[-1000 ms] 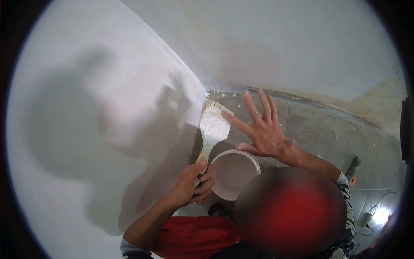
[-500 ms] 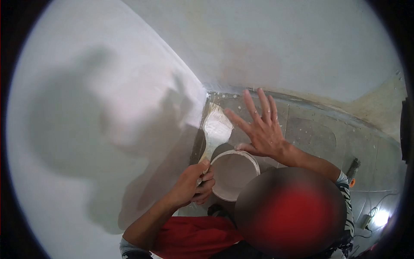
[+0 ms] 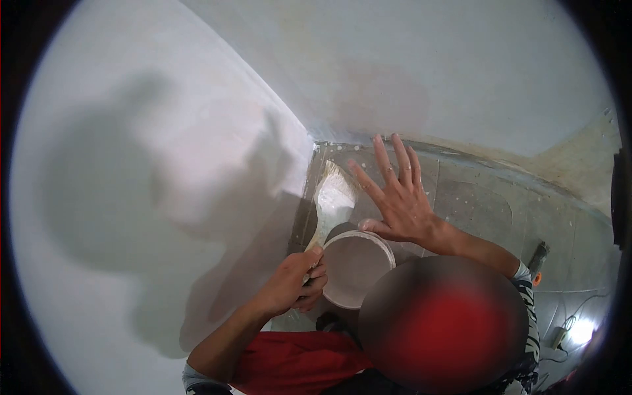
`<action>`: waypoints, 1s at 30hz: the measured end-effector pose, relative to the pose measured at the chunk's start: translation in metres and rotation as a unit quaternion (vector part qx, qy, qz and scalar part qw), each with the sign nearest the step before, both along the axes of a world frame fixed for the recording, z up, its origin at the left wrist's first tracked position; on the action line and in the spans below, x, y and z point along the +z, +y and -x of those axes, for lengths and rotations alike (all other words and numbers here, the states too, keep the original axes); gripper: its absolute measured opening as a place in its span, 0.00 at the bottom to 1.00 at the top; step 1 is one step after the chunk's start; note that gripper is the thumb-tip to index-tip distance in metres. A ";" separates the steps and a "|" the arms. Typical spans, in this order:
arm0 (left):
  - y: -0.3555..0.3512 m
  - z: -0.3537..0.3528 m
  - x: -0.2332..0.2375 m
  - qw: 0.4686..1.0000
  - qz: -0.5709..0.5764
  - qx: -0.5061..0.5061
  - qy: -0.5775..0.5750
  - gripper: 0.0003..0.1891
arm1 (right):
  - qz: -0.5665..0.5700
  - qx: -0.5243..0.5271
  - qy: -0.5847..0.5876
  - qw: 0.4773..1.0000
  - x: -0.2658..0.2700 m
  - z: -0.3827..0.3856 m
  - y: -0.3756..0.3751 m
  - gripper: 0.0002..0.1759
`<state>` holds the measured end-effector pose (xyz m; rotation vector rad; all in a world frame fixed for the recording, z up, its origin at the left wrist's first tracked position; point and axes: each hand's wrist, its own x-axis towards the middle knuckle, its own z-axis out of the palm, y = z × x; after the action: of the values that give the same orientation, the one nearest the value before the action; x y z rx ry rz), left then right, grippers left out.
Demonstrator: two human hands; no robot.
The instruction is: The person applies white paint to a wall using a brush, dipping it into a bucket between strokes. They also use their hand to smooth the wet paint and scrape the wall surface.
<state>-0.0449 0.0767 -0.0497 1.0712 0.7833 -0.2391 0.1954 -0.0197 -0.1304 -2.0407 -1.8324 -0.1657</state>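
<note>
presently, left hand (image 3: pixel 295 280) grasps brush (image 3: pixel 336 199), right hand (image 3: pixel 403 209) has fingers (image 3: pixel 400 157) spread open, bucket (image 3: pixel 391 253) stands between arms, tool (image 3: pixel 540 258) on floor (image 3: pixel 474 240)

Narrow gap between brush (image 3: pixel 336 201), right hand (image 3: pixel 405 210); bucket (image 3: pixel 359 266) blocks near side.

"What do I have on my feed for the brush (image 3: pixel 337 201)?"

"I see a broad, fan-shaped head coated in white, with cream-coloured bristle tips and a yellowish, smeared handle. It slants over the tiled floor (image 3: pixel 477 201), bristles pointing away from me, beside the left wall (image 3: pixel 99 309)."

"And the bucket (image 3: pixel 355 266)?"

"Pale, round and open at the top, just beside the brush handle. I make out a white crust along its rim; part is hidden, and I can't tell how full it is."
</note>
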 end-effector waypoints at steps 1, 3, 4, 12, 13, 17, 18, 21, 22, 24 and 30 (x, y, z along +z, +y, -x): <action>0.001 -0.001 0.000 1.000 -0.006 -0.006 0.006 0.24 | 0.001 0.000 0.000 1.000 0.003 0.001 0.000 0.56; -0.001 -0.004 0.000 0.999 -0.025 -0.015 0.020 0.24 | -0.020 0.030 -0.003 0.999 0.012 0.006 -0.003 0.56; -0.001 -0.006 0.001 0.998 -0.046 -0.024 0.035 0.24 | -0.019 0.030 -0.001 0.999 0.012 0.009 -0.003 0.56; -0.005 0.000 -0.008 0.953 -0.266 -0.087 0.115 0.27 | 0.003 0.003 -0.090 0.996 -0.003 -0.006 0.005 0.52; -0.005 0.001 -0.009 0.917 -0.368 -0.106 0.112 0.28 | 0.003 0.004 -0.091 0.996 -0.002 -0.006 0.004 0.52; -0.004 -0.003 -0.003 0.893 -0.407 -0.119 0.150 0.25 | -0.033 0.022 -0.065 0.997 0.012 -0.002 -0.002 0.52; -0.003 -0.002 -0.005 0.870 -0.450 -0.131 0.153 0.24 | -0.034 0.040 -0.078 0.996 0.014 0.002 -0.003 0.52; -0.001 0.003 -0.015 0.797 -0.555 -0.170 0.167 0.21 | -0.022 0.102 -0.087 0.991 0.013 0.010 -0.003 0.54; -0.001 0.003 -0.016 0.742 -0.615 -0.199 0.177 0.20 | -0.021 0.103 -0.086 0.991 0.012 0.009 -0.002 0.54; -0.002 0.005 -0.016 0.719 -0.638 -0.204 0.186 0.19 | 0.006 0.105 -0.091 0.990 0.008 0.004 0.001 0.51; -0.001 0.008 -0.015 0.656 -0.686 -0.224 0.221 0.17 | 0.012 0.025 -0.085 0.996 0.010 -0.008 0.000 0.46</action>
<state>-0.0534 0.0754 -0.0650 2.7672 1.1321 -0.3255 0.2033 -0.0193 -0.1201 -2.0498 -1.9946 -0.3125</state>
